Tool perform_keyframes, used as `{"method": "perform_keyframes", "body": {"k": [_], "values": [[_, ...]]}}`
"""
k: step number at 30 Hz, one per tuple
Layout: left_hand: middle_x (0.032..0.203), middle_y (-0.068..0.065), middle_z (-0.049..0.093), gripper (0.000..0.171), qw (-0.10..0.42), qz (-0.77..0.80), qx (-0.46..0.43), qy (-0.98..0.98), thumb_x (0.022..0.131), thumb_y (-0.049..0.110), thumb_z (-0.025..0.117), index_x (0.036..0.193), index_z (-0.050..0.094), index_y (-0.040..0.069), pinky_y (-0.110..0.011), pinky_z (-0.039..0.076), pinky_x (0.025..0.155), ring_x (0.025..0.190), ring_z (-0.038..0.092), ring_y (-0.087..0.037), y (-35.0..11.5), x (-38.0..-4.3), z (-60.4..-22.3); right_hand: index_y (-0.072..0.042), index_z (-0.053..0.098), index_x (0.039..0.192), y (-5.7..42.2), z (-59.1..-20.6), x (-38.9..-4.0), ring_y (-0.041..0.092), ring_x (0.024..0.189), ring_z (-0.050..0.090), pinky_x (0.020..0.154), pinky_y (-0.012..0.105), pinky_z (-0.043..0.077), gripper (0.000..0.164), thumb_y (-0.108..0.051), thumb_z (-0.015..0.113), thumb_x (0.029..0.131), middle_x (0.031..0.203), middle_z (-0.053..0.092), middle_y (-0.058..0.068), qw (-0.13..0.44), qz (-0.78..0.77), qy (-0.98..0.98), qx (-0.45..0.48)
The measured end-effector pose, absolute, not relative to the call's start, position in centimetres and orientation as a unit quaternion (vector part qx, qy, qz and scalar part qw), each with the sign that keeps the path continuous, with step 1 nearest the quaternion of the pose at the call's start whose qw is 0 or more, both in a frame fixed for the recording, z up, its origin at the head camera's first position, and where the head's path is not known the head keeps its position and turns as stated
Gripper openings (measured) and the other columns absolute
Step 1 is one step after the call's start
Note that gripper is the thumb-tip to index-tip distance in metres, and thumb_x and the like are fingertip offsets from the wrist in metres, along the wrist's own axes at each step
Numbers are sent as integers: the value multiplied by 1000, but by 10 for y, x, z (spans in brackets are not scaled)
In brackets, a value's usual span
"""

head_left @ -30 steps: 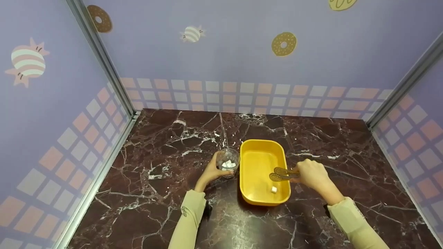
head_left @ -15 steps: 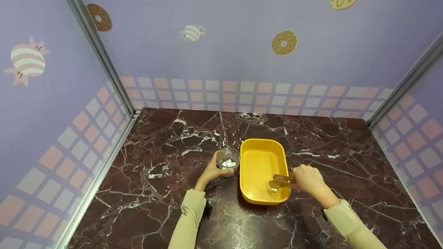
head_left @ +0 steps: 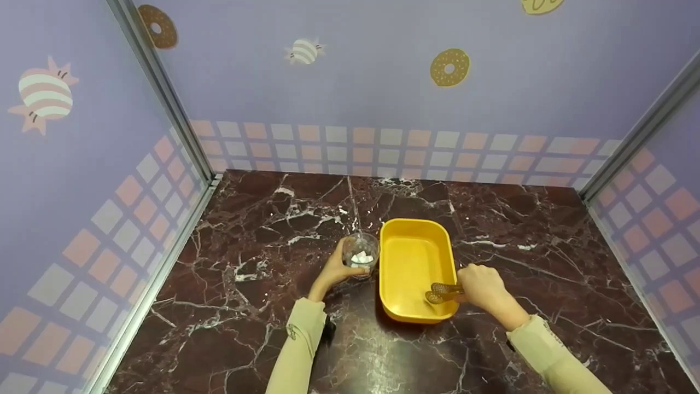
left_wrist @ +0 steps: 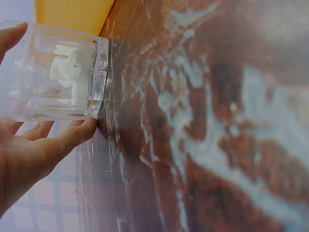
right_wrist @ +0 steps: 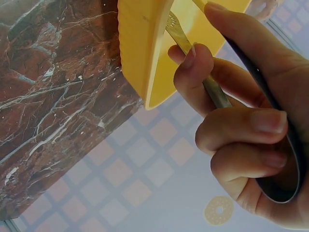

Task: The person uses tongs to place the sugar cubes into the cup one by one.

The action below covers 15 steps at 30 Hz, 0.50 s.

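My left hand (head_left: pixel 334 269) holds a clear cup (head_left: pixel 361 244) upright on the table, thumb on one side and fingers on the other. White cubes (head_left: pixel 361 258) lie in the bottom of this cup. In my right hand (head_left: pixel 483 287) I grip metal tongs (right_wrist: pixel 219 94), bent end inside the palm. Their perforated tips (head_left: pixel 437 294) reach over the right wall into the yellow tub (head_left: pixel 402 257), low toward its near right corner. The white cube seen there earlier is now hidden behind the tips.
The tub stands just right of the cup on a dark marbled table (head_left: pixel 262 317). White crumbs (head_left: pixel 355 225) are scattered behind the cup. Purple patterned walls (head_left: pixel 350 87) enclose the table at the back and both sides.
My right hand has moved left and toward me, lowering the tongs' tips onto the spot of the white cube, which has gone out of sight. The left hand and cup stay still.
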State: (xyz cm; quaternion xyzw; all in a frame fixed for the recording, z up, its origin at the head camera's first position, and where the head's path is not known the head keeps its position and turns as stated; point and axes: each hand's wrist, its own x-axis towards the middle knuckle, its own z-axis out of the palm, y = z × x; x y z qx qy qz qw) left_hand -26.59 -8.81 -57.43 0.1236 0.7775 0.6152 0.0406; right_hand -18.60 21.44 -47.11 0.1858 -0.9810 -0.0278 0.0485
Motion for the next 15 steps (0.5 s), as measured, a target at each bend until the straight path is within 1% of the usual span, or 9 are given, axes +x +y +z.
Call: {"method": "perform_keyframes", "body": {"k": [3,8,12,15], "values": [[127,-29,42,85,38,617,123,776,61,9,79,131,31,3,-48,32,103,118,41,-40,-88,-266,-575,-9,54,54,213,-471,-186,30,51,56,42,43,45,34,-27,83,50,55,57,9,45,-39,-980,188],[129,-27,41,87,42,617,116,777,60,10,79,131,30,4,-47,32,104,120,41,-38,-88,-266,-574,-11,51,53,211,-472,-186,28,50,54,42,42,45,36,-28,83,51,54,56,7,36,-40,-981,188],[129,-26,42,87,41,613,116,781,60,8,79,132,30,4,-47,32,104,120,41,-38,-88,-266,-573,-11,50,52,211,-472,-185,28,49,54,42,42,44,37,-27,83,50,53,55,7,49,-38,-979,192],[128,-26,43,87,38,606,114,786,61,8,79,132,29,5,-48,31,104,120,41,-38,-88,-265,-572,-10,50,52,211,-470,-186,27,49,53,41,41,44,37,-27,83,51,52,54,6,53,-43,-979,193]]}}
